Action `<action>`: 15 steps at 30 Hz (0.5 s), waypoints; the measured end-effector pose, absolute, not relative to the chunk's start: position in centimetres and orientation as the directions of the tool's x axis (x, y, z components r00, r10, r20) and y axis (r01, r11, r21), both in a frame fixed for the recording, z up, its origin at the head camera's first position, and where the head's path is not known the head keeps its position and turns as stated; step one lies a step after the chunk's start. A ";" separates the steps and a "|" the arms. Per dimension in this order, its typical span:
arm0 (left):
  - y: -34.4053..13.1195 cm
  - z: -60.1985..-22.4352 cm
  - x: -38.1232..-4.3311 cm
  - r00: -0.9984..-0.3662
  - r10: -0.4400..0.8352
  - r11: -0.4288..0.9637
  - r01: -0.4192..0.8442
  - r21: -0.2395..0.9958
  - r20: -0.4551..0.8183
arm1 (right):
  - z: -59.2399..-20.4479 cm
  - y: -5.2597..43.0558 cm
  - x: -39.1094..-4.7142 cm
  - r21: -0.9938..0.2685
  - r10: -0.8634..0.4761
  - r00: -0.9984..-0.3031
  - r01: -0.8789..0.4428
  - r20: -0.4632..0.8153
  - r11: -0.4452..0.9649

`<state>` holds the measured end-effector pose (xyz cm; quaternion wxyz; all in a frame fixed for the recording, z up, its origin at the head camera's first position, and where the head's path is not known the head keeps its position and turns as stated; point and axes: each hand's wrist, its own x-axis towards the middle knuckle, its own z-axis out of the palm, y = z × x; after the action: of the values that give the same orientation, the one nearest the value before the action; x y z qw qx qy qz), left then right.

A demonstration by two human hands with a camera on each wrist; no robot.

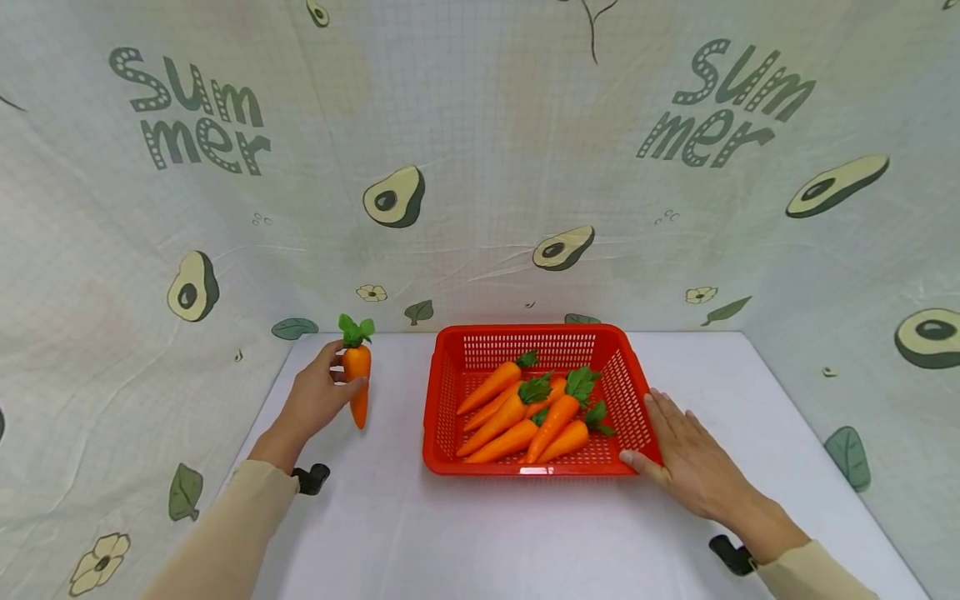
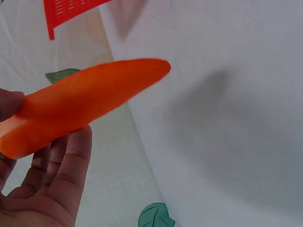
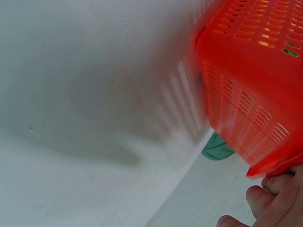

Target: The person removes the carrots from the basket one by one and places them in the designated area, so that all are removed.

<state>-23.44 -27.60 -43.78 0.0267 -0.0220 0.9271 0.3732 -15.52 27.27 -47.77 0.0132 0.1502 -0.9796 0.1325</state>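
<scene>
My left hand (image 1: 318,396) pinches a carrot (image 1: 357,371) between thumb and fingers, to the left of the red plastic basket (image 1: 431,400). The carrot has green leaves at the top and its tip points down in the head view. In the left wrist view the orange body of the carrot (image 2: 94,92) stands out over the white table. My right hand (image 1: 690,462) holds the basket's front right corner, thumb over the rim and fingers along the right side. Several orange carrots (image 1: 553,427) with leafy tops lie inside the basket.
The white table (image 1: 450,542) carries the basket near its far edge. Behind and at both sides hangs a pale cloth (image 1: 480,108) printed with avocados, leaves and lettering. A dark wrist-worn camera piece (image 1: 731,554) shows below the right wrist.
</scene>
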 end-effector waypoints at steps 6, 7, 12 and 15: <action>-27.6 -44.5 -24.1 -0.989 -0.032 0.696 -0.126 0.706 -0.145 | -47.7 27.3 -15.6 -0.249 -0.293 -0.954 -0.300 0.065 0.921; -27.6 -44.7 -24.2 -0.987 -0.033 0.698 -0.135 0.703 -0.157 | -47.7 27.3 -15.6 -0.247 -0.292 -0.955 -0.298 0.061 0.922; -27.3 -45.9 -25.1 -0.974 -0.049 0.686 -0.195 0.701 -0.222 | -47.7 27.2 -15.7 -0.238 -0.296 -0.953 -0.302 0.062 0.923; -27.1 -46.6 -25.8 -0.967 -0.055 0.680 -0.219 0.700 -0.249 | -47.8 27.2 -15.6 -0.232 -0.292 -0.955 -0.297 0.060 0.926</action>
<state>-25.75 -27.05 -46.62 0.1042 -0.0751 0.9105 0.3931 -15.57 27.20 -47.81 0.0120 0.1501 -0.9813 0.1198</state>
